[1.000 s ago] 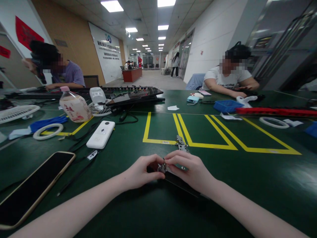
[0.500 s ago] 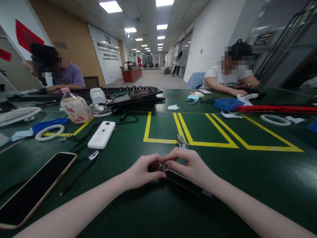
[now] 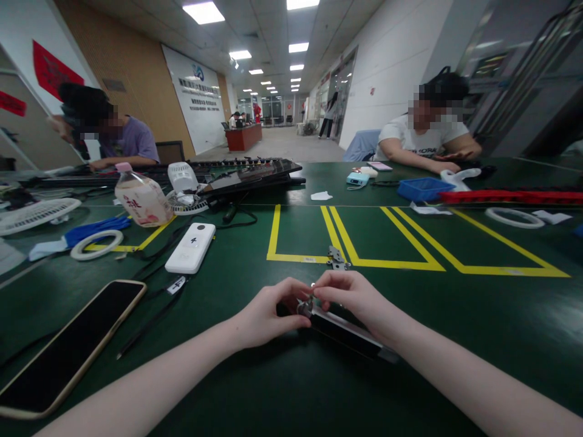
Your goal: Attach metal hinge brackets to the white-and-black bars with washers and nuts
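My left hand (image 3: 268, 314) and my right hand (image 3: 355, 298) meet near the table's front edge, both pinched on the left end of a long dark metal strip (image 3: 348, 334). That strip lies slanted on the green table (image 3: 478, 340) and runs back under my right wrist. A small silvery fitting (image 3: 304, 306) sits at the strip's end, between my fingertips. Just beyond my hands a small metal hinge piece (image 3: 336, 257) rests on the yellow tape line.
A phone (image 3: 68, 346) lies face up at the front left, with a white power bank (image 3: 190, 247), black cables, a tape roll (image 3: 96, 244) and a bottle (image 3: 142, 197) behind it. Two people sit at the far side, near a keyboard (image 3: 246, 173) and a blue tray (image 3: 421, 189).
The dark strip has come further out from under my right hand, whose fingers have lifted a little. My left hand stays pinched at the strip's end.
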`<state>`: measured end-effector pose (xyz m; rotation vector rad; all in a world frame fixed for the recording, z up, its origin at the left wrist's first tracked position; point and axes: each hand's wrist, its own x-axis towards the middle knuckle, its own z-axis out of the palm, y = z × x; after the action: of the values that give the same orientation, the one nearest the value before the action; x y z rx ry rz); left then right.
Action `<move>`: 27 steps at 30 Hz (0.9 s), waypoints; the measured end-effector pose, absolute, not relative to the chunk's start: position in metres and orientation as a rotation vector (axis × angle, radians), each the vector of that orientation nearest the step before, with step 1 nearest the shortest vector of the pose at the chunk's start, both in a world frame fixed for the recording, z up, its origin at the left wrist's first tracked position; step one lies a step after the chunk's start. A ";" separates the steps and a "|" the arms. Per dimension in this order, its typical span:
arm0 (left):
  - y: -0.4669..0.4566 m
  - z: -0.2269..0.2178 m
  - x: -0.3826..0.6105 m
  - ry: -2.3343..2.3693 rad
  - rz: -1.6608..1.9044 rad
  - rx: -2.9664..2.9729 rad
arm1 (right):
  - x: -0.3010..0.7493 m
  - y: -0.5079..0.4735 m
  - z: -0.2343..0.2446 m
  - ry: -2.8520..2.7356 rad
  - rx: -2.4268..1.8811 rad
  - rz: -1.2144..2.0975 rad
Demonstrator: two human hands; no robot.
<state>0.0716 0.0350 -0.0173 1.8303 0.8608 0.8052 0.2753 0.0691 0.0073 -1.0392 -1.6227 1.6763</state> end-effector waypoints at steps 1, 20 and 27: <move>0.035 -0.017 0.072 0.866 0.809 1.820 | 0.275 0.069 0.008 -1.611 -1.053 1.706; 0.034 -0.019 0.071 0.821 0.827 2.039 | 0.270 0.069 0.007 -1.522 -1.166 1.881; 0.034 -0.019 0.072 0.798 0.842 2.021 | 0.275 0.069 0.008 -1.557 -1.046 1.857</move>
<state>0.0720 0.0341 -0.0187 2.0213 0.7985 0.8419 0.2754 0.0689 0.0080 -1.0456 -1.5571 1.8570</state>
